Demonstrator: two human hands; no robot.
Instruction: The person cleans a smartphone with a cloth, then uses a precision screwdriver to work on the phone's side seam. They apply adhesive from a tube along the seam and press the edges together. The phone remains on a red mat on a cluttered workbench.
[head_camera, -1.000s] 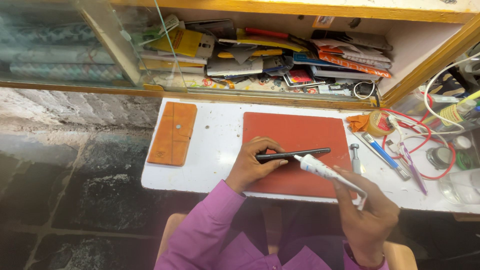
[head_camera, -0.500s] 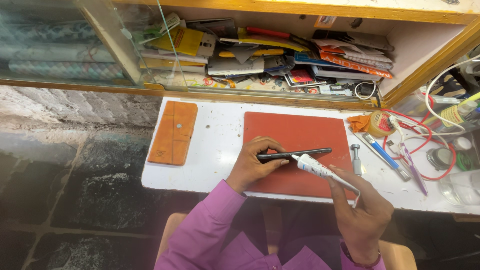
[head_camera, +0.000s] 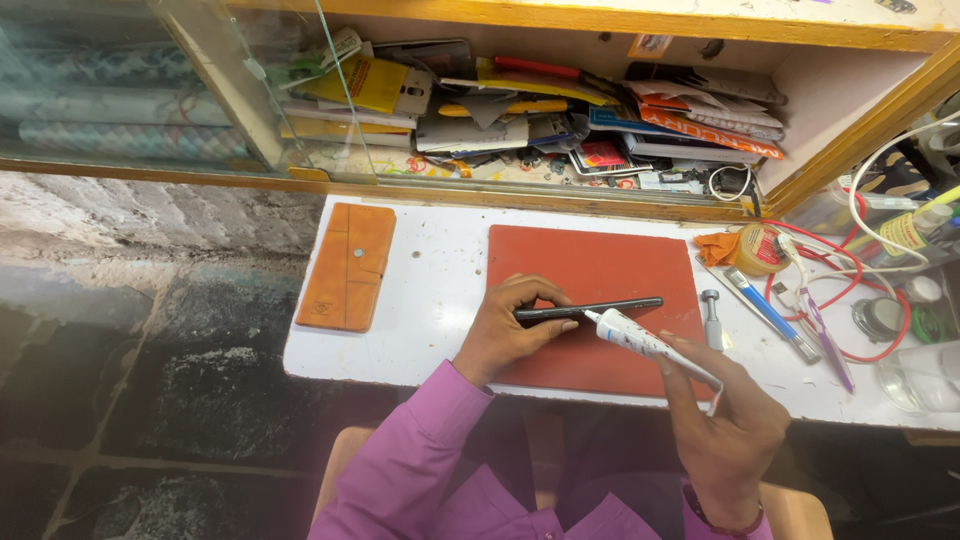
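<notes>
Head view: a stone floor (head_camera: 150, 400) is seen at left, then a white bench (head_camera: 440, 270) bearing an orange case (head_camera: 348, 266) and a red mat (head_camera: 600, 270). A dark phone (head_camera: 590, 309) is gripped edge-up over the mat by the left hand (head_camera: 505, 335). A white tube (head_camera: 650, 345), nozzle touching the phone, is grasped by the right hand (head_camera: 725, 430). Shelf clutter (head_camera: 560, 110) is hard to make out.

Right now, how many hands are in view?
2. The left hand holds a thin black phone on edge over the red mat. The right hand holds a white tube, its nozzle at the phone's edge. No other hands show.
</notes>
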